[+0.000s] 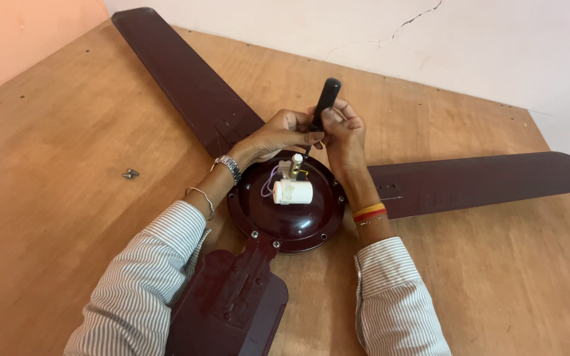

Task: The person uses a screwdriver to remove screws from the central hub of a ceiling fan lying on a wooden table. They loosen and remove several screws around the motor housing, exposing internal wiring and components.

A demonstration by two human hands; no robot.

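Observation:
A dark maroon ceiling fan lies on a wooden table, its round motor housing [288, 217] in the middle with a white cylindrical capacitor [293, 192] and thin wires on top. Three blades spread out: one to the far left [179, 72], one to the right [483, 181], one toward me [232, 296]. My right hand [344, 135] grips the black handle of a screwdriver [325, 100], its tip pointing down near the central shaft. My left hand [282, 132] closes around the screwdriver's lower part just above the housing.
A small metal part [130, 174] lies on the wooden table [54, 191] to the left. A white cracked wall [470, 46] runs along the far edge and an orange wall [21, 33] stands at the left corner.

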